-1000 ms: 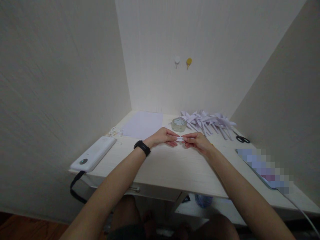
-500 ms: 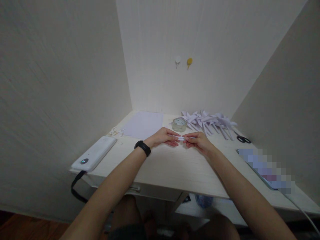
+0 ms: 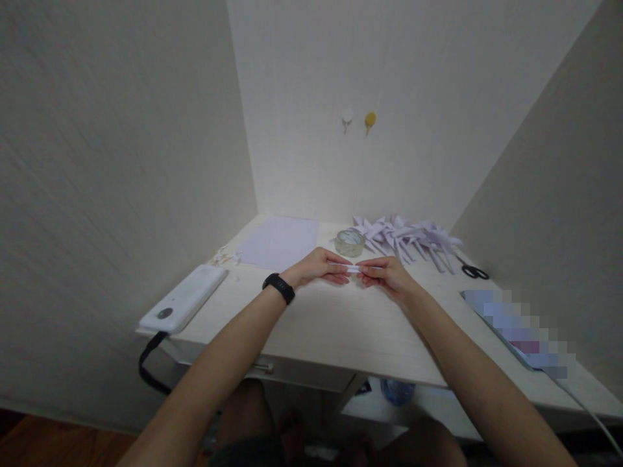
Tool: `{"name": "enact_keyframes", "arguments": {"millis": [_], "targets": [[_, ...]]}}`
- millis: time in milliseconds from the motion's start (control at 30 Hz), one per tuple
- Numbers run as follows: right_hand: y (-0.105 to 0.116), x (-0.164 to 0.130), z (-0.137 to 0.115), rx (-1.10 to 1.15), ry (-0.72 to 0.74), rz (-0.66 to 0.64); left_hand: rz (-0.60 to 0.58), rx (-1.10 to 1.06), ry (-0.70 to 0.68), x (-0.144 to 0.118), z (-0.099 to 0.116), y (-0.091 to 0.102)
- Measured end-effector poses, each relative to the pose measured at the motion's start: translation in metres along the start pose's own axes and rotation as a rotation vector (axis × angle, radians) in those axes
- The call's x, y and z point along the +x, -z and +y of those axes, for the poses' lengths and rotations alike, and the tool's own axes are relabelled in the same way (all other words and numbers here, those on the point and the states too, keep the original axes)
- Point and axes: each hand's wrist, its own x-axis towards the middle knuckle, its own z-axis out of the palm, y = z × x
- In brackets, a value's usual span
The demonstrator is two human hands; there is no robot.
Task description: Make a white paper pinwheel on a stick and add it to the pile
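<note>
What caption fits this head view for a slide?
Both hands, left hand and right hand, pinch a small white paper strip above the desk, near a tape roll.

Soft, even room light, falling mostly on the back wall and glowing brightest just above the counter. Left wall staying dimmer and greyer. Faint shadows lying under the left hand and right hand. No glare. Strong wide-angle bending at the edges, walls leaning outward. Slight softness everywhere; a pixelated patch hiding detail at the right.
</note>
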Motion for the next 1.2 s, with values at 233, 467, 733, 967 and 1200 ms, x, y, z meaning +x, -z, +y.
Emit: {"name": "enact_keyframes", "arguments": {"millis": [233,467,733,967,1200], "targets": [[-0.001,-0.001,-0.001,0.003,0.011,0.013,-0.010,-0.028,0.011,0.001,-0.001,0.003],[0.000,0.002,0.004,-0.010,0.050,0.023,0.024,-0.055,-0.030,0.004,-0.004,0.001],[-0.001,0.002,0.003,-0.010,0.034,0.026,0.045,-0.025,-0.045,0.003,-0.002,-0.002],[-0.002,0.003,0.006,-0.028,0.059,0.016,0.070,-0.011,-0.043,0.003,-0.003,-0.001],[-0.003,0.006,0.009,-0.212,0.150,0.084,0.099,0.236,-0.061,0.004,-0.003,-0.002]]}}
